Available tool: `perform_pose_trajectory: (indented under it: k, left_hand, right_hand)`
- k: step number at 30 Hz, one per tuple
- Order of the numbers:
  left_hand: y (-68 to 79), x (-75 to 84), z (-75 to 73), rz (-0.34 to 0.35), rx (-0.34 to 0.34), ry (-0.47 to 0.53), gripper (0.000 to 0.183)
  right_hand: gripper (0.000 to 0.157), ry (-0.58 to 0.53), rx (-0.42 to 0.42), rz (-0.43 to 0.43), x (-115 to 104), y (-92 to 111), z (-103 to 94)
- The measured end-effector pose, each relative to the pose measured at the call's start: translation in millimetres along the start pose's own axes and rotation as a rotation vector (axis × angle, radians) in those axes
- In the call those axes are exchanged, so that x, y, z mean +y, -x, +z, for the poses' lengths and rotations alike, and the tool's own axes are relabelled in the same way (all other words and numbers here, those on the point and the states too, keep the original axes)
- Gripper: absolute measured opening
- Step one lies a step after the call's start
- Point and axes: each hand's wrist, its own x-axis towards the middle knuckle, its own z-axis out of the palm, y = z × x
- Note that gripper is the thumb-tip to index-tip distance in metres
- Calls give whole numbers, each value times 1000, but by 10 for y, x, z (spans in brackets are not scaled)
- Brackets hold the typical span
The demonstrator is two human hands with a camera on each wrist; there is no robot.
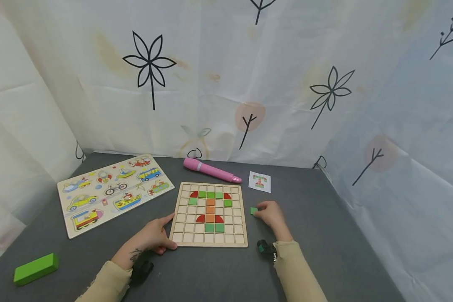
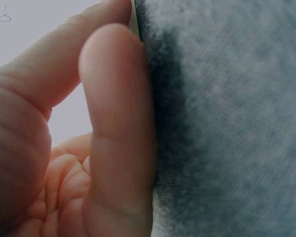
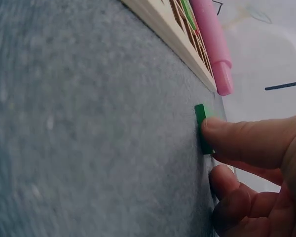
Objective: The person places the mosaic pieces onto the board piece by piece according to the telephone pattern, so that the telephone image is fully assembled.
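A wooden grid board (image 1: 228,239) lies flat, with green, red and orange tiles in some of its squares. My left hand (image 1: 151,237) rests at its left side, the index finger touching the left edge and the thumb at the near left corner. In the left wrist view the fingers (image 2: 119,123) appear close up against the grey surface. To the right of the board, my right hand (image 1: 272,216) pinches a small green square tile (image 1: 253,210). The right wrist view shows the thumb on this green tile (image 3: 204,132), low at the tabletop.
Behind the grid board lie a pink pen-like stick (image 1: 211,170) and a small pattern card (image 1: 259,181). A vehicle puzzle board (image 1: 113,191) lies at the left, and a green block (image 1: 35,269) near the front left. Printed cloth (image 1: 219,84) hangs behind the grey table (image 1: 317,197).
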Motion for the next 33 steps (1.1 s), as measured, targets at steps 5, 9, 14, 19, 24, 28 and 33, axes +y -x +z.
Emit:
perform_pose_trajectory:
  k: [5,9,14,19,24,28,33]
  left_hand:
    - [4,8,0,1,-3,8,106]
    - [11,19,0,1,-2,9,106]
    - [17,30,-3,2,-2,6,106]
    - [19,27,-2,-6,0,-1,107]
    - [10,25,-3,-15,-3,-2,106]
    - [6,25,-7,-19,-8,-1,106]
    - [8,22,-6,-8,-7,5,106]
  right_hand:
    - [20,0,8,-29,-30,16,19]
    - [18,16,17,-52,-42,34,22]
    - [18,-73,41,-85,-115,58,26]
    - [15,-356,-30,-106,-304,126,32]
    - [17,-641,-186,-134,-528,251,67]
    - [17,-748,-285,-166,-698,381,137]
    - [20,-754,-351,-184,-834,511,290]
